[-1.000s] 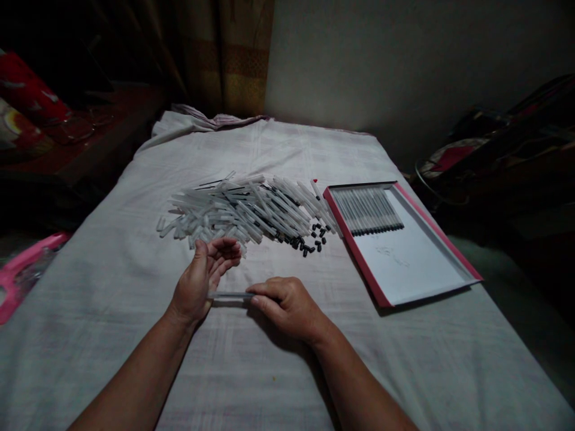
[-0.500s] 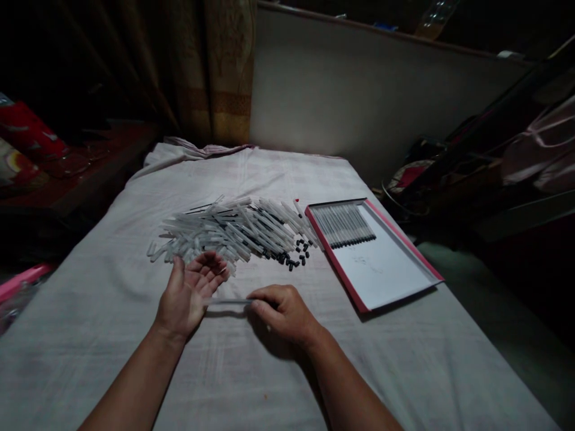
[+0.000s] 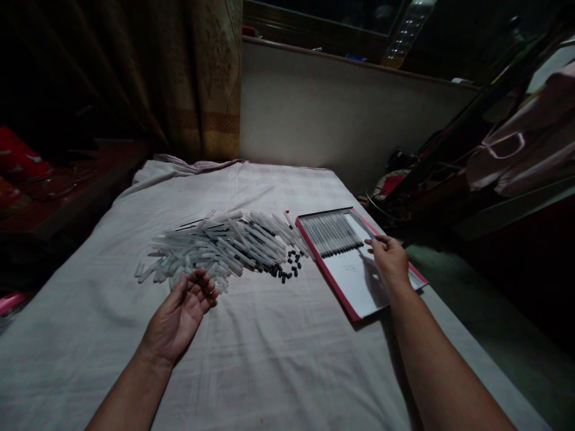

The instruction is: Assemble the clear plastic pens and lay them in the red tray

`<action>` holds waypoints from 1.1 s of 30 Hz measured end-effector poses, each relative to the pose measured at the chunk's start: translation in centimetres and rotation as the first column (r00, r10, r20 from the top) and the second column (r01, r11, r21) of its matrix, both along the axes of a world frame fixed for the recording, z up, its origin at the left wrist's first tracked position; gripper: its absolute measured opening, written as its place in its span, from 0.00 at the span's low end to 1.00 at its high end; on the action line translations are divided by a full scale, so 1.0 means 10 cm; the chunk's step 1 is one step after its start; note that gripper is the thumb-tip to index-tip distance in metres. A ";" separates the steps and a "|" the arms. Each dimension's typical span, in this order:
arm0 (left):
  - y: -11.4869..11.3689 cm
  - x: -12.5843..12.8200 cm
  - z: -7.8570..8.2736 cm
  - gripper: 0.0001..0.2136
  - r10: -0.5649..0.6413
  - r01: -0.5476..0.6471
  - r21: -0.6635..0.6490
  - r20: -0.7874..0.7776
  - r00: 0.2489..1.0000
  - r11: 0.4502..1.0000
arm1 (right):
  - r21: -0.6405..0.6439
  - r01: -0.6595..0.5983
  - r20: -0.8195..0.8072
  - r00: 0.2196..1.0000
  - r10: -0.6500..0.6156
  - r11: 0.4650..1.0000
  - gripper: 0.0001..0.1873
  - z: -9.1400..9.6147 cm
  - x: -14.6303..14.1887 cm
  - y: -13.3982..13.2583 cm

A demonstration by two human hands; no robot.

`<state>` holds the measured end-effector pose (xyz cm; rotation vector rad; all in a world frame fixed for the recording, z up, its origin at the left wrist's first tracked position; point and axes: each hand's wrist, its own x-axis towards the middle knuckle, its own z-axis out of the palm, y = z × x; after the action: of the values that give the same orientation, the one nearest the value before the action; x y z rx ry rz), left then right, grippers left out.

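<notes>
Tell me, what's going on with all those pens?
A person is handling pens on a white cloth. The right hand reaches over the red-edged tray, fingertips at the row of pens lined up inside. The left hand lies open, palm up, beside the loose pile of clear pens, with small black caps scattered nearby.

Red-edged white tray (image 3: pixel 348 309) — black caps (image 3: pixel 287 272).

Patterned curtain (image 3: pixel 215 78) behind white sheet (image 3: pixel 269 359); pink garment (image 3: pixel 530 149) right.
</notes>
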<state>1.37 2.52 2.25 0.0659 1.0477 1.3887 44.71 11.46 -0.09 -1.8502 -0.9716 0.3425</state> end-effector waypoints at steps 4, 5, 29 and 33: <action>0.00 0.01 0.01 0.16 0.014 -0.014 -0.016 -0.015 1.000 1.000 | -0.220 0.132 0.280 0.958 -0.067 0.967 0.18 -0.08 0.19 0.28; 0.00 0.01 0.00 0.16 0.012 -0.013 -0.015 -0.013 1.000 1.000 | -0.238 0.148 0.310 0.948 -0.069 0.960 0.18 -0.08 0.20 0.35; 0.00 -0.04 -0.04 0.16 0.011 -0.012 0.026 0.056 0.998 1.000 | -0.506 0.143 0.506 0.848 0.159 0.851 0.20 -0.06 0.17 0.64; 0.00 -0.05 -0.05 0.16 0.002 -0.004 0.034 0.064 0.998 0.999 | -0.466 0.144 0.532 0.834 0.147 0.873 0.22 0.04 0.13 0.58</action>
<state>0.85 2.55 1.77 0.0447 0.9715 1.4023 45.97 17.28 0.26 -2.4983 -1.3707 0.0338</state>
